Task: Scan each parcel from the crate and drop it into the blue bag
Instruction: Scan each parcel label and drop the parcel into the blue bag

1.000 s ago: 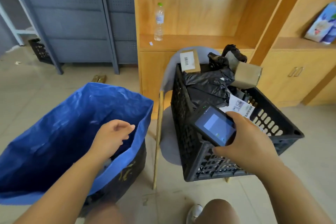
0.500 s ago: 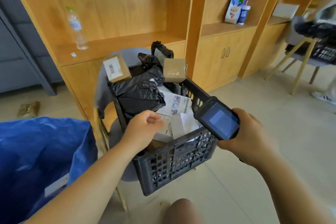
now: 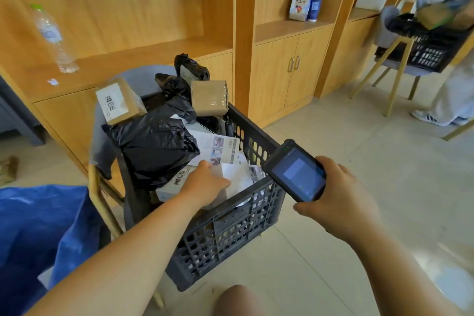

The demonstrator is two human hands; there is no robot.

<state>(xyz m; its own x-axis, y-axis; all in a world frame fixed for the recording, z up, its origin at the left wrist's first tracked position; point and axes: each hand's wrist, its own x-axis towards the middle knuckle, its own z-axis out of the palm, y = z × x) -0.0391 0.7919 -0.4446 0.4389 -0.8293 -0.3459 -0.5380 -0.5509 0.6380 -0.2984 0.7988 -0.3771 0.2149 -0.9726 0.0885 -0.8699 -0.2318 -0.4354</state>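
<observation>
While the right hand (image 3: 341,202) is wrapping its fingers around a black handheld scanner (image 3: 295,170), whose lit screen is facing up just beside the crate's right rim, the left hand (image 3: 205,183) is reaching down into the black plastic crate (image 3: 230,233). It is lying palm-down on a flat white parcel (image 3: 232,182) near the front of the crate, fingers pressing on the top; whether they are curling under an edge I cannot tell. Just left of that hand, a white box with a barcode label (image 3: 174,182) is poking out from under a big black plastic-wrapped parcel (image 3: 154,146). Behind the hand a white envelope with printed pictures (image 3: 218,149) is lying flat. Two brown cardboard boxes are riding on the heap: one with a barcode label (image 3: 118,101) at the back left, one wrapped in tape (image 3: 209,96) at the back right. The crate is sitting on a grey chair (image 3: 102,141). Off at the lower left, the blue bag (image 3: 38,233) is standing near the crate. A water bottle (image 3: 52,38) is standing on the wooden shelf (image 3: 128,59) behind.
</observation>
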